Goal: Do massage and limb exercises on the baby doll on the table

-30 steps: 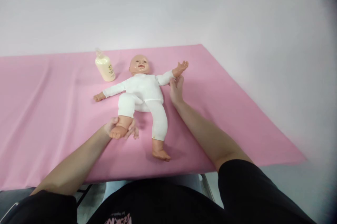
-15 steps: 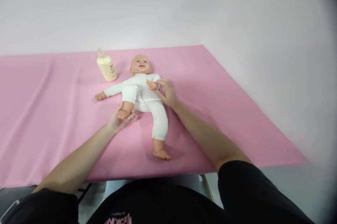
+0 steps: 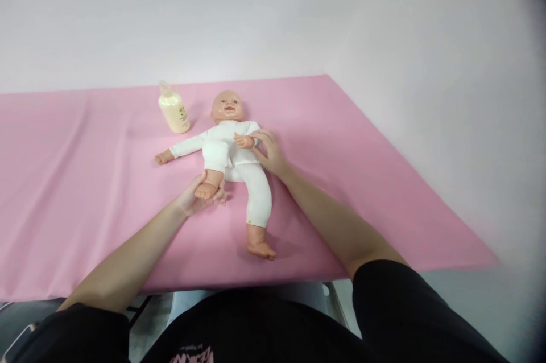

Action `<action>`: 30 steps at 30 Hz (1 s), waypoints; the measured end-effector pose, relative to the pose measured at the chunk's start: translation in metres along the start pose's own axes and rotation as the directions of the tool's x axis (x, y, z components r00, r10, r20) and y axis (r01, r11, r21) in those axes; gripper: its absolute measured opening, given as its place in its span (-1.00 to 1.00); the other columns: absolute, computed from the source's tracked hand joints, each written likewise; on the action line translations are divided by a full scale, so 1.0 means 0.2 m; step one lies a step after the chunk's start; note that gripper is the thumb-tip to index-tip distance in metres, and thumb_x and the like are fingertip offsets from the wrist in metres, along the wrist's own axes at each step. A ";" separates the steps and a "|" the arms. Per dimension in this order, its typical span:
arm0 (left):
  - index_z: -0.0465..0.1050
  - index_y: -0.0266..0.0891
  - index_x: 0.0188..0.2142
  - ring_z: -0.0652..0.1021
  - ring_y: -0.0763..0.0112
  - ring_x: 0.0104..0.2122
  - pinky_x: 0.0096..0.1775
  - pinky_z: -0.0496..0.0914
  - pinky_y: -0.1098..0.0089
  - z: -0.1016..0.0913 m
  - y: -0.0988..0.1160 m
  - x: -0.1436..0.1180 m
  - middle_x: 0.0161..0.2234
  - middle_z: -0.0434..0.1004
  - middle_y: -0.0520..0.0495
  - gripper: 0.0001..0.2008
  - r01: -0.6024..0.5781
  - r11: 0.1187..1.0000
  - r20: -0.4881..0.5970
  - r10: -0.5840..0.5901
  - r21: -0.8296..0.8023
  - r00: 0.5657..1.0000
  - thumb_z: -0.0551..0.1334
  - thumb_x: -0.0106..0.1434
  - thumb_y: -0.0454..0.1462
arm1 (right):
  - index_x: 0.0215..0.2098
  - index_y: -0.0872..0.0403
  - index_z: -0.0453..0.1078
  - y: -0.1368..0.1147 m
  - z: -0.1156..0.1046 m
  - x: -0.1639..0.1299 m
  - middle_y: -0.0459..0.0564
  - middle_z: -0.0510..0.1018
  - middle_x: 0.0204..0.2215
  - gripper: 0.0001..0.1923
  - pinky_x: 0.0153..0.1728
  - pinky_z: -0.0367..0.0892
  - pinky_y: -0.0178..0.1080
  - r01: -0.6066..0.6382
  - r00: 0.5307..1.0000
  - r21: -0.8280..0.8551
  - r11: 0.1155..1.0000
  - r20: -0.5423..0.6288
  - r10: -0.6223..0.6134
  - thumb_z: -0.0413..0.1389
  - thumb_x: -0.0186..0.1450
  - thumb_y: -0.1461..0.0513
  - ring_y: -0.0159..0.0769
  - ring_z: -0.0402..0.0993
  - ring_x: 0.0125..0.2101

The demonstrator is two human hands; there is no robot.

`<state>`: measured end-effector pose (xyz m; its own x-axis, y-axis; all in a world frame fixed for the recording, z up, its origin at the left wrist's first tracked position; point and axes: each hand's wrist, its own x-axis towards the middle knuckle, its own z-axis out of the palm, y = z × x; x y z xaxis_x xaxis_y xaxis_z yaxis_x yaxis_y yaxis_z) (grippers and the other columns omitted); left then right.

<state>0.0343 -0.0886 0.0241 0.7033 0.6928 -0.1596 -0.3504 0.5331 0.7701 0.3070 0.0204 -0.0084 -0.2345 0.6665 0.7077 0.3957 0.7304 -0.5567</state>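
Note:
A baby doll [image 3: 234, 149] with a white cloth body lies face up, its head away from me. My left hand [image 3: 197, 195] is closed round the lower part of one doll leg, on the left, from beneath; the doll's foot [image 3: 207, 189] rests over my palm and the knee is bent. My right hand [image 3: 269, 151] holds the doll's arm on the right near the wrist, thumb below and fingers above. That arm is folded across the doll's chest. The doll's other leg [image 3: 258, 195] stretches toward me, and its other arm [image 3: 187, 145] lies out to the left.
A pump bottle [image 3: 174, 112] of pale yellow liquid stands beyond the doll to the left. Pink cloth [image 3: 362, 192] covers the table, whose near edge is just in front of my body. A pale wall [image 3: 273, 16] rises behind.
My left hand has moved the bent leg slightly right and toward me. The doll's hand under my right hand has shifted a little left; my right hand has barely moved.

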 end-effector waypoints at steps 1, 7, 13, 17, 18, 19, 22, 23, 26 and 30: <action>0.43 -0.29 -0.34 0.52 0.25 -0.45 -0.21 0.47 0.21 0.00 0.00 -0.01 -0.58 0.37 -0.01 -0.41 0.014 0.999 0.076 -0.018 0.047 0.997 0.26 0.21 0.24 | 0.11 -0.08 0.38 0.01 0.01 0.00 0.10 0.49 0.07 -0.60 0.27 0.26 0.13 -0.043 0.997 0.053 0.998 -0.060 0.046 0.12 0.38 -0.03 -0.04 0.39 0.15; 0.58 -0.27 -0.25 0.65 0.03 -0.30 -0.17 0.55 0.13 0.00 0.03 -0.08 -0.42 0.60 -0.17 -0.39 0.269 0.870 0.349 -0.425 0.413 0.835 0.48 -0.04 0.18 | 0.13 -0.09 0.23 0.15 0.00 0.02 0.05 0.45 0.09 -0.42 0.11 0.45 -0.06 -0.253 0.859 0.401 0.881 -0.326 0.395 0.17 0.28 -0.16 -0.18 0.48 0.07; 0.60 -0.22 -0.06 0.68 0.14 -0.23 -0.17 0.59 0.23 0.01 0.03 -0.11 -0.21 0.69 -0.13 -0.53 0.364 0.732 0.178 -0.547 0.576 0.818 0.51 0.08 -0.07 | 0.17 -0.07 0.13 0.25 -0.06 0.04 0.10 0.37 0.21 -0.47 0.06 0.49 0.02 -0.383 0.646 0.612 0.692 -0.358 0.674 0.10 0.28 0.04 -0.21 0.48 0.11; 0.57 -0.26 -0.10 0.68 0.23 -0.34 -0.21 0.60 0.25 -0.01 0.03 -0.12 -0.34 0.69 -0.14 -0.52 0.411 0.731 0.196 -0.588 0.544 0.785 0.45 0.16 0.05 | 0.30 -0.10 0.10 0.23 -0.09 0.05 0.06 0.45 0.18 -0.36 0.03 0.48 -0.04 -0.390 0.574 0.706 0.591 -0.315 0.755 0.06 0.25 0.15 -0.23 0.53 0.06; 0.56 -0.29 -0.12 0.68 0.23 -0.36 -0.21 0.60 0.24 -0.02 0.03 -0.12 -0.38 0.68 -0.15 -0.49 0.415 0.729 0.213 -0.599 0.545 0.772 0.40 0.20 0.10 | 0.33 -0.11 0.09 0.23 -0.09 0.06 0.05 0.48 0.16 -0.32 0.01 0.48 -0.09 -0.383 0.563 0.728 0.568 -0.304 0.769 0.06 0.24 0.17 -0.24 0.54 0.05; 0.55 -0.31 -0.13 0.68 0.23 -0.37 -0.22 0.59 0.24 -0.03 0.04 -0.12 -0.42 0.67 -0.16 -0.46 0.415 0.728 0.221 -0.602 0.546 0.767 0.36 0.22 0.14 | 0.35 -0.10 0.09 0.22 -0.10 0.06 0.05 0.50 0.14 -0.30 -0.03 0.49 -0.13 -0.379 0.547 0.745 0.549 -0.298 0.782 0.06 0.24 0.18 -0.25 0.54 0.03; 0.53 -0.35 -0.16 0.66 0.25 -0.42 -0.27 0.57 0.28 -0.07 0.04 -0.13 -0.47 0.64 -0.18 -0.37 0.380 0.743 0.163 -0.542 0.550 0.824 0.29 0.22 0.23 | 0.37 -0.07 0.10 0.24 -0.10 0.07 0.05 0.52 0.11 -0.27 -0.26 0.47 -0.28 -0.413 0.511 0.726 0.550 -0.315 0.799 0.07 0.23 0.15 -0.24 0.55 -0.06; 0.52 -0.36 -0.18 0.65 0.27 -0.44 -0.31 0.56 0.31 -0.09 0.04 -0.13 -0.47 0.64 -0.18 -0.34 0.353 0.762 0.128 -0.491 0.543 0.862 0.29 0.20 0.25 | 0.38 -0.06 0.10 0.24 -0.10 0.07 0.06 0.51 0.11 -0.25 -0.35 0.42 -0.33 -0.432 0.506 0.704 0.563 -0.328 0.798 0.07 0.23 0.13 -0.24 0.55 -0.08; 0.47 -0.35 -0.23 0.59 0.36 -0.51 -0.44 0.49 0.40 -0.10 0.04 -0.12 -0.48 0.60 -0.14 -0.29 0.262 0.842 0.002 -0.299 0.472 0.954 0.34 0.08 0.30 | 0.43 -0.07 0.03 0.27 -0.10 0.07 0.07 0.46 0.17 -0.18 -0.52 0.24 -0.41 -0.472 0.497 0.649 0.597 -0.364 0.788 0.09 0.23 0.06 -0.25 0.53 -0.12; 0.39 -0.31 -0.24 0.46 0.52 -0.59 -0.52 0.37 0.48 -0.05 0.03 -0.09 -0.54 0.49 0.04 -0.32 0.226 0.889 -0.176 -0.168 0.397 0.970 0.44 0.01 0.23 | 0.43 -0.07 0.07 0.26 -0.10 0.07 0.11 0.44 0.17 -0.19 -0.54 0.18 -0.40 -0.486 0.485 0.624 0.612 -0.389 0.783 0.07 0.26 -0.05 -0.26 0.51 -0.17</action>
<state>0.0130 -0.0927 0.0256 0.6322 0.6677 -0.3931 0.0932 0.4382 0.8941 0.3430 0.0652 -0.0186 0.5417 0.8371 0.0771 -0.1977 0.2160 -0.9562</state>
